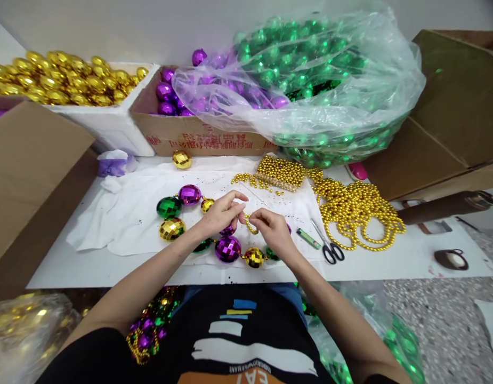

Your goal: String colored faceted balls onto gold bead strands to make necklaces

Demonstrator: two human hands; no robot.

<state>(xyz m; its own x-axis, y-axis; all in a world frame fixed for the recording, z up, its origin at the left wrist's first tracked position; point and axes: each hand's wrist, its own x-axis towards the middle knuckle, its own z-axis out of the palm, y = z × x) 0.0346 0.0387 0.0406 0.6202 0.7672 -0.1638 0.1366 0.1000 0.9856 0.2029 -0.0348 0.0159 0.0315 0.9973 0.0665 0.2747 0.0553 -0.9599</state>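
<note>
My left hand (pixel 226 212) is closed in a pinch above the white cloth, its thumb and fingertips together; what they hold is too fine to make out. Close beside it, my right hand (pixel 273 228) pinches a short strand of small gold beads (pixel 251 226), which curves down between the hands. Around and under both hands lies a string of large faceted balls, including a purple ball (pixel 227 249), a gold ball (pixel 255 257), a green ball (pixel 168 207) and a bigger gold ball (pixel 172 229). Part of this string is hidden by my hands and left forearm.
Scissors (pixel 332 250) and a green lighter (pixel 308 238) lie right of my hands. Beyond are a gold bead pile (pixel 280 172) and coiled gold bead strands (pixel 354 208). Boxes of gold and purple balls, a bag of green balls (pixel 310 53) and a brown flask (pixel 442 207) surround the table.
</note>
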